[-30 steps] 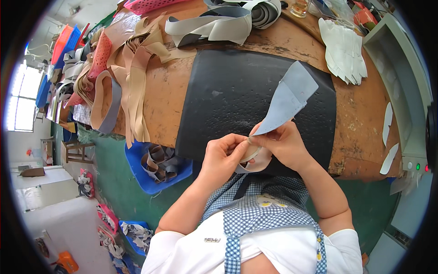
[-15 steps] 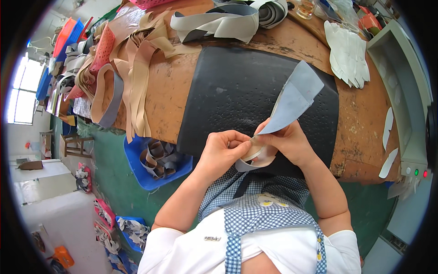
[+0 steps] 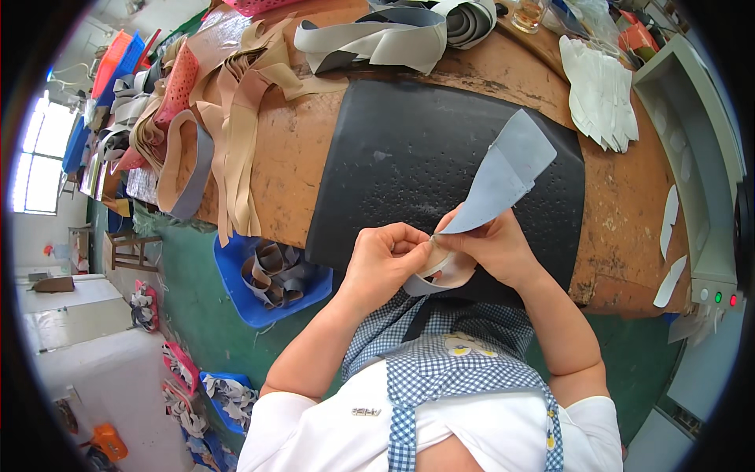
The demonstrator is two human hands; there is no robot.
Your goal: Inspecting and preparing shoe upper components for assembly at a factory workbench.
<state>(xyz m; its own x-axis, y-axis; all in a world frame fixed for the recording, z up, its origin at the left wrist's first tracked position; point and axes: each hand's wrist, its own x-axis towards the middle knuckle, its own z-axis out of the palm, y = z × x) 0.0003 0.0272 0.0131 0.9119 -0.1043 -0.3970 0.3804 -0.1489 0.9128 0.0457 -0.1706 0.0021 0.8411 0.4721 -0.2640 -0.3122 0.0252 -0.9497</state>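
Two hands pinch a grey-blue band together above a black mat

In the head view, the left hand (image 3: 383, 256) has thumb and fingers clasped on a narrow part of the grey-blue band (image 3: 507, 169). The right hand (image 3: 497, 245) grips it just beside; the fingertips nearly meet, a hold that seems meant to keep that small spot taut and steady. The band's flared end rises over the black mat (image 3: 393, 149), while a pale loop, apparently its other part, hangs below the hands toward the lap, perhaps to keep it out of the way.

The mat lies along the near edge of the tabletop (image 3: 287, 181), probably to shield the worn wood. Left of it, tan strips (image 3: 242, 149) lie in a bundle, their ends reaching the near edge, likely within easy reach. Below that edge, a blue bin (image 3: 316, 293) holds curled pieces, perhaps set there for short drops. Toward the tabletop's far right corner lies a stack of white pieces (image 3: 594, 90), fanned at one end; a light strip coil (image 3: 370, 43) sits by the far edge.
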